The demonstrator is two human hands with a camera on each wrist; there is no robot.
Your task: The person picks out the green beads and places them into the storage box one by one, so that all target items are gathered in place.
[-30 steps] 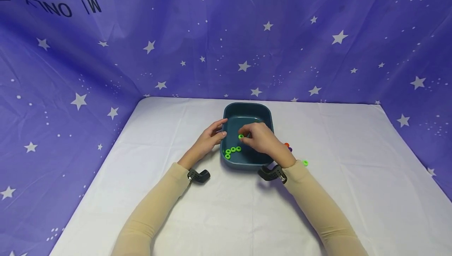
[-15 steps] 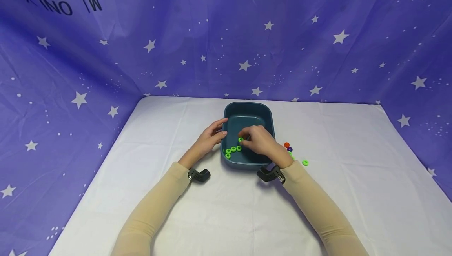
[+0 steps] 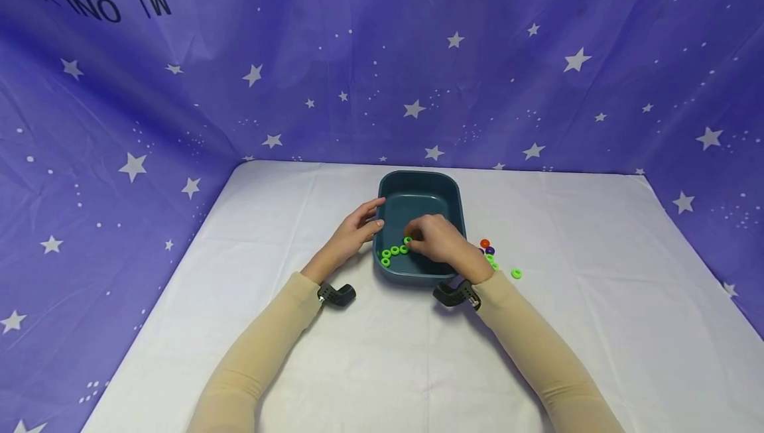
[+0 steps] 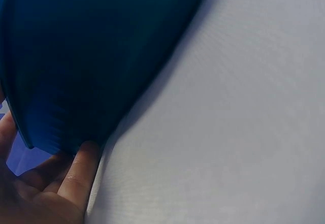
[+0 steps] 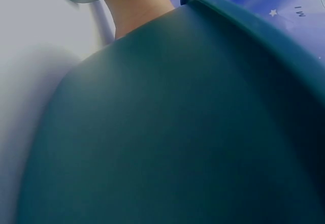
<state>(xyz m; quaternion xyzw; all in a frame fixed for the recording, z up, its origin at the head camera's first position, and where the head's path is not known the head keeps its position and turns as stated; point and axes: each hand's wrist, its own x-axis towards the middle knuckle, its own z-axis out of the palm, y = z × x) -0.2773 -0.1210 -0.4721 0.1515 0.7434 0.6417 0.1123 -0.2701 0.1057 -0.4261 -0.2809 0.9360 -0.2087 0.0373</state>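
The right hand (image 3: 440,239), pinching a green ring (image 3: 408,241), had lowered it nearly into the ring row (image 3: 394,250) at seven o'clock in the tray (image 3: 419,184), contact unclear; the left hand (image 3: 352,229), fingers spread, touched nine o'clock.

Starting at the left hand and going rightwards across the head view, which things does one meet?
Left hand → green rings lying in the tray → right hand → orange bead → lone green ring.

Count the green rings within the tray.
5: four green rings in a curved row on the near-left floor of the tray, another ring pinched by the right hand. That hand may hide more.
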